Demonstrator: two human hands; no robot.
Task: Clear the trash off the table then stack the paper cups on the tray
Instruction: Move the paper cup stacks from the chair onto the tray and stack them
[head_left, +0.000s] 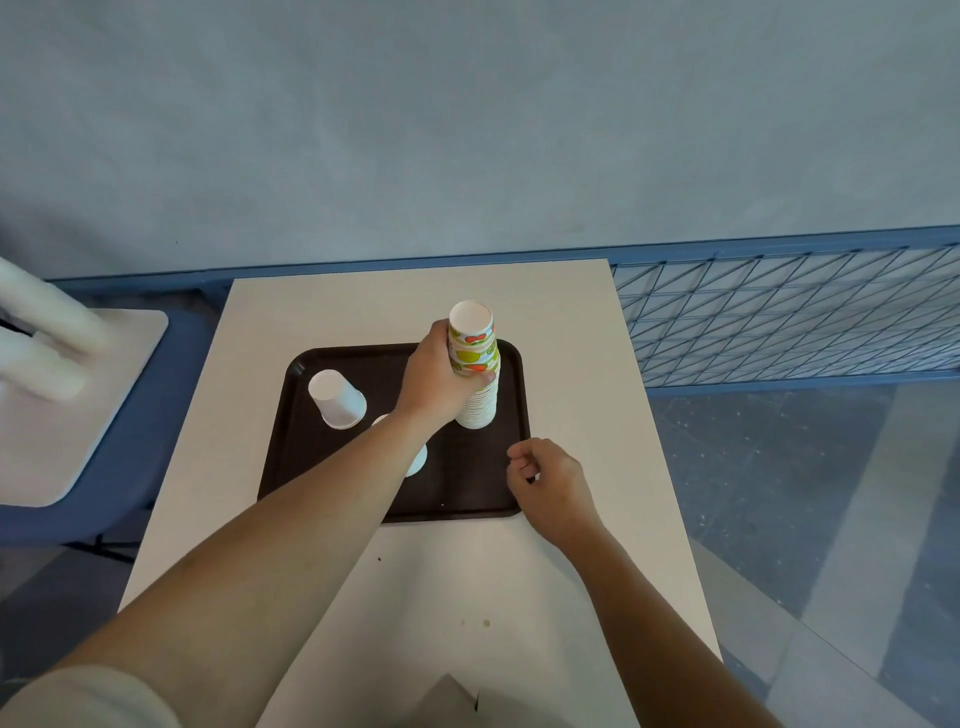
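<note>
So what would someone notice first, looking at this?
The tall cup stack at the far right of the tray, its top cup fruit-printed, with the left hand gripping it near the top. Next, a lone white cup upside down on the tray's left, and the right hand, fingers curled, at the tray's right edge.

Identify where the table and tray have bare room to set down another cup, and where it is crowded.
Free: the table strip behind the tray; the table between the forearms; the tray's near right patch beside the right hand. Crowded: the rest of the tray, with the white cup, left hand and cup stack.
</note>
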